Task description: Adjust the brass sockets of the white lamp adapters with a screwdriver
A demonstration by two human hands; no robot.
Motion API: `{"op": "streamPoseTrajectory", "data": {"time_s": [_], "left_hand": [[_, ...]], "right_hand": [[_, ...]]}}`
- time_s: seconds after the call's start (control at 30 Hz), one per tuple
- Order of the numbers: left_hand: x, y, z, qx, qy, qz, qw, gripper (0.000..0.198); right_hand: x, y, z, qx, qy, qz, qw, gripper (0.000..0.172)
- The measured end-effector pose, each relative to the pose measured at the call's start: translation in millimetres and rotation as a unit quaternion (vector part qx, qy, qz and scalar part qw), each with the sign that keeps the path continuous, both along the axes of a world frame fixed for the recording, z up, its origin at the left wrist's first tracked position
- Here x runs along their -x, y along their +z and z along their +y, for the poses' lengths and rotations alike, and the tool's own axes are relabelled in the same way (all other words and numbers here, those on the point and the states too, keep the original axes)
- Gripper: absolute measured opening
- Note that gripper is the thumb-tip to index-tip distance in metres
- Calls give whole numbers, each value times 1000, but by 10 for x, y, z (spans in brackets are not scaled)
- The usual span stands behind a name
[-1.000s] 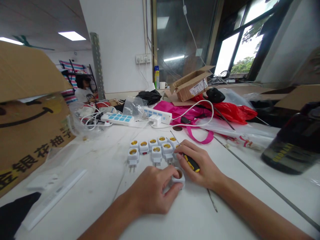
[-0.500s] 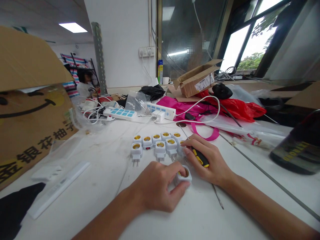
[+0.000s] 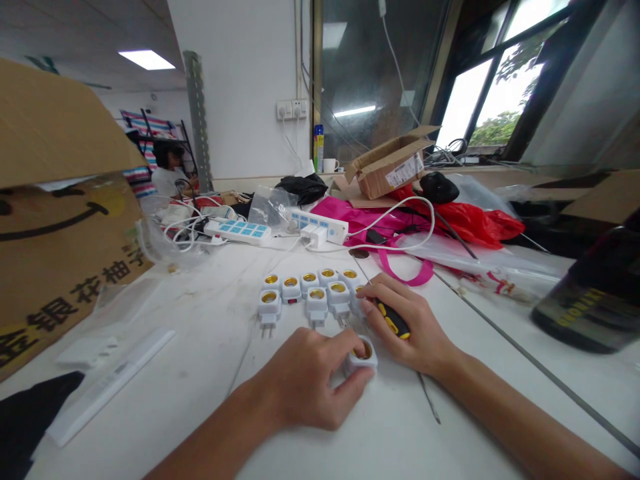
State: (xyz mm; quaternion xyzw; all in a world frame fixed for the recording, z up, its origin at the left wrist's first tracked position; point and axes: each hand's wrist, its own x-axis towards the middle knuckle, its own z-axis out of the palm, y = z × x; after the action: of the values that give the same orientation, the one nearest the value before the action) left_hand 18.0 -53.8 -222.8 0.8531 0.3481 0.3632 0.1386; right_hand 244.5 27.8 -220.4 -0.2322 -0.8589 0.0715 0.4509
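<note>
My left hand (image 3: pixel 305 383) is closed on a small white lamp-socket adapter (image 3: pixel 361 355) with a brass inside, holding it down on the white table (image 3: pixel 210 333). My right hand (image 3: pixel 407 327) grips a black and yellow screwdriver (image 3: pixel 393 319) just behind that adapter; its tip is hidden by the fingers. Several more white socket adapters (image 3: pixel 310 293) stand in two rows just beyond both hands.
A large cardboard box (image 3: pixel 55 220) fills the left. White power strips (image 3: pixel 240 231) with cables, a pink bag (image 3: pixel 380 223), a red bag (image 3: pixel 475 223) and an open carton (image 3: pixel 387 167) lie at the back. A dark bottle (image 3: pixel 590 293) lies right. A person sits far left.
The view has shifted slightly; both hands stay at the adapter with the same grips. Nothing was picked up or let go.
</note>
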Motion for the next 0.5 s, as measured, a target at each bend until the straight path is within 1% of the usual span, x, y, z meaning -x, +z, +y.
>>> {"op": "streamPoseTrajectory", "data": {"time_s": [0.17, 0.37, 0.5], "left_hand": [[6, -29, 4, -18, 7, 1, 1000, 15], [-1, -6, 13, -4, -5, -11, 1000, 9], [-2, -7, 28, -6, -3, -12, 1000, 9]], "right_hand": [[-3, 6, 7, 0, 2, 0, 1000, 10], [-4, 27, 6, -5, -2, -2, 1000, 11], [-3, 20, 6, -8, -2, -4, 1000, 9]]}}
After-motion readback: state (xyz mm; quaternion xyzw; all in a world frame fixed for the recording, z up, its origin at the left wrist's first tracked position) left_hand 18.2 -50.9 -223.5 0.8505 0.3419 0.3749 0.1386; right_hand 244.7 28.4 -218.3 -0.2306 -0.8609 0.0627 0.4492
